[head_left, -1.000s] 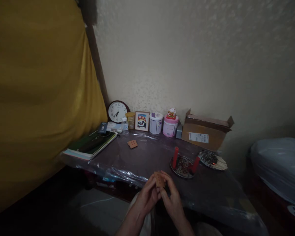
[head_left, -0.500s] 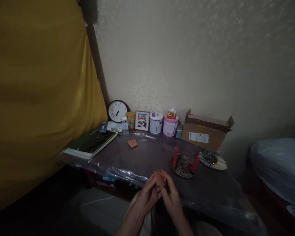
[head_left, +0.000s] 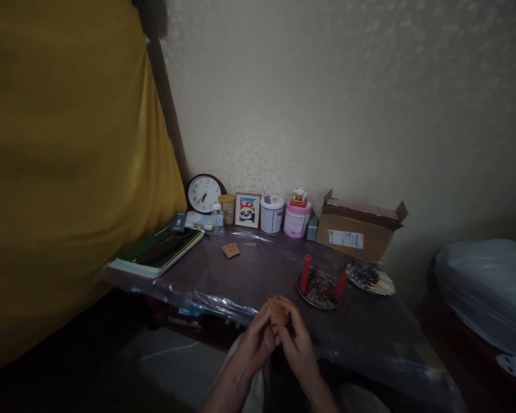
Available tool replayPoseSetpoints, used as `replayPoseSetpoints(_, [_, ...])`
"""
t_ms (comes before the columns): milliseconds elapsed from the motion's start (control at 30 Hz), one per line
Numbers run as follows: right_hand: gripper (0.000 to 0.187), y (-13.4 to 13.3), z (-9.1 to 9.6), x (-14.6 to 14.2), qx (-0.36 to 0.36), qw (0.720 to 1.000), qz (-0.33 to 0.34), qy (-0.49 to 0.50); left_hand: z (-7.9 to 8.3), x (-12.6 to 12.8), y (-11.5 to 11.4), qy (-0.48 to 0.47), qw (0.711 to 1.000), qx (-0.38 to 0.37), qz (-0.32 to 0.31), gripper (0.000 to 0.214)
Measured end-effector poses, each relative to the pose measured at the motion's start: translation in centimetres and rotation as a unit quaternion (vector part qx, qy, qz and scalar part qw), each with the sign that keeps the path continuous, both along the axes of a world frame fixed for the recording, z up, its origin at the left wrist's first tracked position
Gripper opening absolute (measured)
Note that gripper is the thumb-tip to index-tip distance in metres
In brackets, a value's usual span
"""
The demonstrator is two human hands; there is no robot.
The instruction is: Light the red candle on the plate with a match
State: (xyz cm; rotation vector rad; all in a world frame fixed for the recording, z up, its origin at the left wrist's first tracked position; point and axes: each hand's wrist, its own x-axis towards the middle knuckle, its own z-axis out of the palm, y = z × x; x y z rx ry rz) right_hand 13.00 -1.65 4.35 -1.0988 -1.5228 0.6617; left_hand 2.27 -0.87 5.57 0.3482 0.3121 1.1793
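Note:
Near the table's front edge, my left hand (head_left: 255, 341) and my right hand (head_left: 298, 335) are closed together around small tan cards (head_left: 277, 312) with faint markings. The fingers of both hands grip the edges, and how many cards they hold I cannot tell. Further back on the table lie a few more tan cards (head_left: 231, 250) with dark reddish marks, slightly overlapping. To the right of my hands, a round metal plate (head_left: 316, 305) bears two red candles (head_left: 306, 275), one upright and one tilted.
A second plate (head_left: 355, 281) holds several matchsticks, many burnt black. Along the wall stand a clock (head_left: 205, 194), a panda picture (head_left: 246, 211), a white tin (head_left: 272, 215), a pink tin (head_left: 296, 222) with a figurine, and a cardboard box (head_left: 356, 229). Books (head_left: 159, 252) lie left, beside a yellow curtain (head_left: 77, 172).
The view has shifted very slightly. Both hands keep hold of the tan cards, with only slight finger movement.

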Motion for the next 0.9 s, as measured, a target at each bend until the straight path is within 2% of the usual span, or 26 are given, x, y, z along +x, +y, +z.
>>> replayPoseSetpoints(233, [0.032,0.1,0.0,0.0,0.000,1.000,0.012,0.012,-1.6,-0.2,0.2,-0.016,0.999,0.023,-0.031,0.024])
replayPoseSetpoints(433, [0.040,0.5,0.6,1.9,-0.062,0.993,0.085,0.057,-2.1,-0.9,0.3,-0.023,0.998,-0.005,-0.051,0.024])
replayPoseSetpoints(533, [0.029,0.8,1.3,3.1,-0.097,0.991,0.054,0.075,-2.0,-1.1,0.2,0.002,0.996,-0.012,-0.086,0.026])
replayPoseSetpoints(633, [0.031,0.9,1.9,3.8,-0.119,0.990,0.012,0.070,-2.0,-1.1,-0.1,0.035,0.991,-0.004,-0.128,0.028])
replayPoseSetpoints(900, [0.032,0.7,2.2,4.4,-0.169,0.981,0.025,0.090,-2.4,-1.1,-0.1,0.063,0.982,0.005,-0.178,0.028])
